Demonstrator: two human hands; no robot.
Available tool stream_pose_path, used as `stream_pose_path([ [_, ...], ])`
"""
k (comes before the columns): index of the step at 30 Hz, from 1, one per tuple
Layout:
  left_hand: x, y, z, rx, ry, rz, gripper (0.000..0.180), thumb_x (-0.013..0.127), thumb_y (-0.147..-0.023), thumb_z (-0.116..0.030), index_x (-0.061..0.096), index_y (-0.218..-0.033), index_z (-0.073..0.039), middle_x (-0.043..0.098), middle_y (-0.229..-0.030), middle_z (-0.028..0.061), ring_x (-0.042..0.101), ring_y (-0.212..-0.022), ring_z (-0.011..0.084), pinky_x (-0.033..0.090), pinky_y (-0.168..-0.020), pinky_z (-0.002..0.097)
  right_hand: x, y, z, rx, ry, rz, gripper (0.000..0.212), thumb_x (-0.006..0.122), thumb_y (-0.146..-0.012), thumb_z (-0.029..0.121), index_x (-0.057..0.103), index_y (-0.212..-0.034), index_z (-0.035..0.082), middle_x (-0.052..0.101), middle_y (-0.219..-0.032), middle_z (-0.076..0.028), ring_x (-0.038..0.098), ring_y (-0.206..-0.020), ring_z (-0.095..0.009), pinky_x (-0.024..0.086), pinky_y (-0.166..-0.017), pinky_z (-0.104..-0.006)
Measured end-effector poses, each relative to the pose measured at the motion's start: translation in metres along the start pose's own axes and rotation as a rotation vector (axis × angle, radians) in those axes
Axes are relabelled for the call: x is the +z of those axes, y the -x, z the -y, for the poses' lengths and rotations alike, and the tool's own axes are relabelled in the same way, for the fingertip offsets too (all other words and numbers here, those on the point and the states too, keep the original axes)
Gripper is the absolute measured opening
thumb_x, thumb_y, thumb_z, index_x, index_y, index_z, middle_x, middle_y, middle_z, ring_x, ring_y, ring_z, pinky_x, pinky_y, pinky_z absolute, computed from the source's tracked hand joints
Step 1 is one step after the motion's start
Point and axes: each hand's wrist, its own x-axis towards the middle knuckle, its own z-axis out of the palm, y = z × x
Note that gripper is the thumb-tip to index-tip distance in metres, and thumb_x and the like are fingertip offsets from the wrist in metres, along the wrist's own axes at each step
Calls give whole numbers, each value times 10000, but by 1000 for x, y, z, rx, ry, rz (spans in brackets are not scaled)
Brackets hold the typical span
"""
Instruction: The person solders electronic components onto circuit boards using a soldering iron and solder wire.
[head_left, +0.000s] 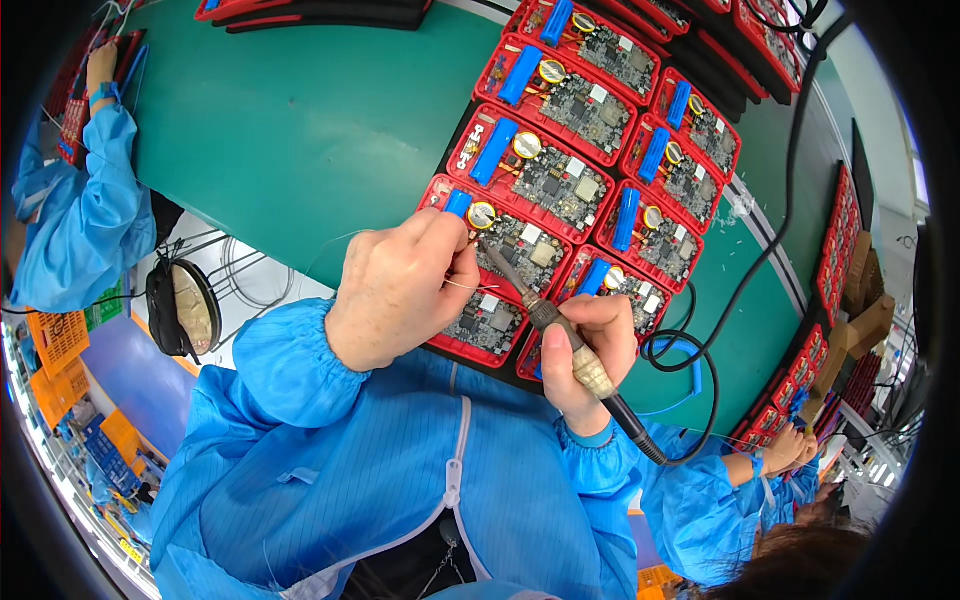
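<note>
My right hand [600,345] grips a soldering iron [592,374] by its tan, worn handle, fingers closed around it. The iron's tip points up and left, over a circuit board [530,245] just below a round coin cell [481,215]; contact cannot be made out. Left of that board, my left hand [400,285] is closed in a pinch on thin solder wire [470,287], whose end sticks out toward the iron. The board sits in a red plastic case [440,187] with a blue cylindrical battery [457,203], partly hidden by my left fingers.
Several similar red cases [610,180] stand in two columns on the green table [300,110]. The iron's black cable [712,400] loops at the right. Co-workers in blue sleeves [110,180] sit at both sides. More red cases [840,240] line the far right.
</note>
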Motion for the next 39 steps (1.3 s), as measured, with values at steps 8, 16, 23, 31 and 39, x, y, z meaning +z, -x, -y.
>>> stream_pose_path([
  [8, 3, 0, 1, 11, 15, -14, 142, 660, -714, -39, 520, -723, -64, 554, -659, 74, 577, -517, 266, 467, -453, 368, 0, -2, -1, -11, 0, 16, 221, 692, -771, 87, 506, -859, 6, 503, -568, -26, 421, -451, -55, 320, -416, -210],
  [16, 0, -1, 0, -14, 25, 6, 142, 660, -716, -40, 519, -725, -57, 558, -659, 81, 576, -517, 270, 465, -455, 372, -8, 3, 11, 154, 15, 137, 227, 625, -851, 100, 448, -964, 15, 533, -820, -72, 471, -690, -86, 406, -642, -235],
  [23, -2, -1, 0, -38, 11, 47, 133, 690, -713, -6, 569, -761, -34, 577, -684, 79, 572, -510, 192, 453, -461, 307, -8, 4, 10, 163, 23, 136, 233, 627, -850, 101, 451, -973, 12, 528, -828, -74, 464, -688, -86, 392, -629, -235],
  [31, -3, -1, 0, -44, 13, 56, 124, 687, -717, -7, 576, -766, -28, 573, -681, 79, 560, -498, 176, 441, -453, 298, -5, 5, 6, 110, -184, -16, 251, 654, -836, 90, 439, -941, 16, 493, -684, -29, 393, -561, -52, 307, -501, -206],
  [39, -8, -1, -2, -36, 37, 44, 126, 694, -720, 5, 589, -783, -26, 542, -648, 67, 497, -461, 145, 392, -428, 284, -13, 8, 18, 94, -222, -86, 303, 664, -837, 80, 440, -1026, 4, 568, -817, -85, 539, -688, -102, 425, -604, -221],
])
